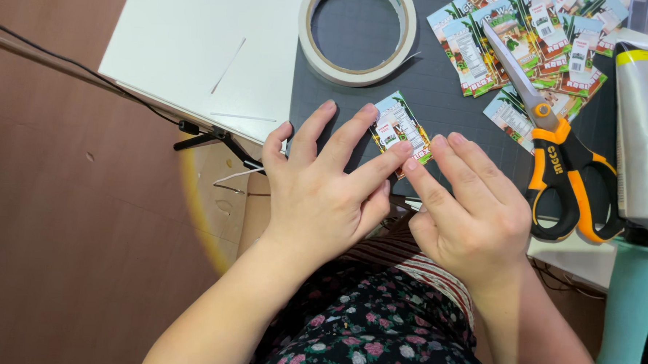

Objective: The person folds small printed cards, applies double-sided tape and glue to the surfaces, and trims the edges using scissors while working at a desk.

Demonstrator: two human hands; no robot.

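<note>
while both hands press a small printed card [401, 127] flat, left hand [323, 196] fingers spread, right hand [468, 210] fingers together

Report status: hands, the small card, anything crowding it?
Left hand and right hand fingertips pressing small printed card flat on dark mat. Tape roll, scissors nearby, not touching.

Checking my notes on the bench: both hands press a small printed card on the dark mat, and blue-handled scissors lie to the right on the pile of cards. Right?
Not quite: the scissors have orange and black handles, not blue, as the head view shows. The rest holds: left hand and right hand press the card on the mat, scissors lying on the pile.
</note>
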